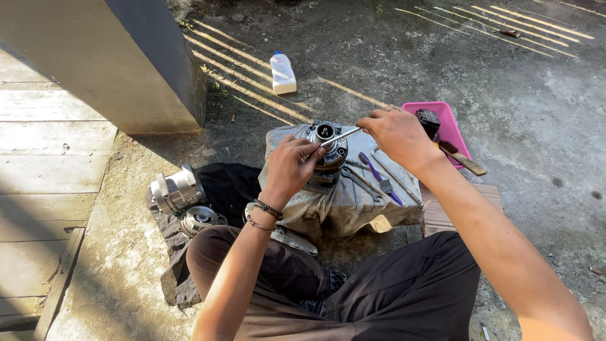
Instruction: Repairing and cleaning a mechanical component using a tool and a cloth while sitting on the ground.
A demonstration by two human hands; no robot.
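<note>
You sit on rough concrete ground (pixel 391 57) with a grey wall block (pixel 126 63) to your upper left and pale boards (pixel 44 164) running down the left edge. In front of your knees a grimy cloth-covered stand (pixel 353 202) carries the round metal engine part (pixel 327 144) you are working on: it is silvery and dull, with a dark round bore in its top and bolt heads around the rim.

Your right hand (pixel 399 134) pinches the far end of a slim metal rod tool (pixel 339 136) that lies slanted across the top of the part, and your left hand (pixel 291 165) closes its fingertips on the near end, just beside the part's rim. Your left hand covers the part's near side, so you cannot see how the rod's tip meets it.

A pink tray (pixel 452 124) sits to the right, with a dark small object (pixel 428 120) in it and a brush (pixel 464 160) lying over its edge. On the cloth near your right wrist lie a spanner (pixel 361 183) and a purple-handled tool (pixel 376 174). To the left, on a dark rag (pixel 221 183), rest a finned cylinder piece (pixel 177 189) and a round metal cover (pixel 199 218). A white plastic bottle (pixel 283 73) stands well apart, further up the ground.
</note>
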